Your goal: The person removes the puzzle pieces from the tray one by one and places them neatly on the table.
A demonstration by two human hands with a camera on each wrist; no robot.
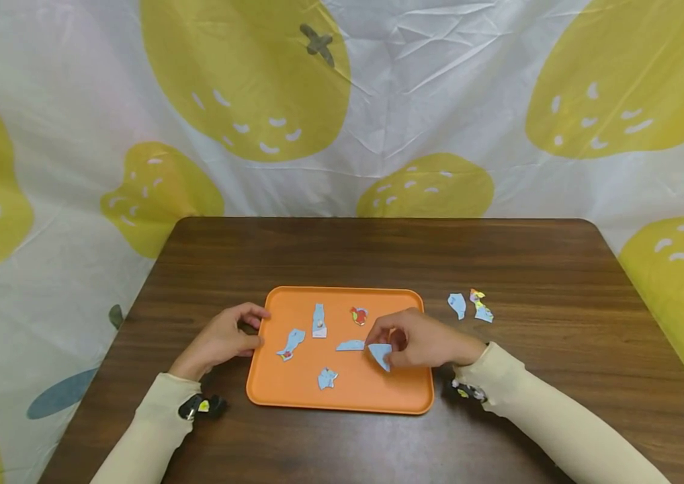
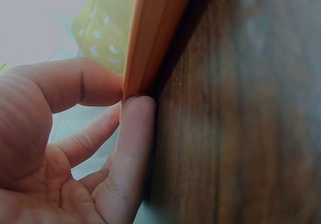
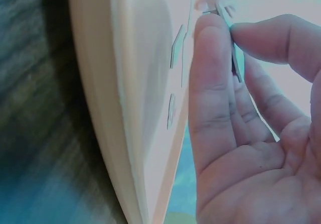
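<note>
Wooden table (image 1: 378, 255), fruit-print curtain (image 1: 372, 87) behind — loose pieces being handled over an orange tray (image 1: 378, 398).
Right hand (image 1: 420, 336) pinches a blue piece (image 1: 381, 356) between thumb and fingers, over the tray's right half; left hand (image 1: 224, 339) grips the left rim. Step judged in hand: positioning that piece; next move appears to call for flat set-down and release. Likely obstruction: a blue strip (image 1: 351, 345) just beside the right fingertips. Four other pieces (image 1: 319, 321) lie on the tray — two more (image 1: 456, 305) on the table, right of it.
</note>
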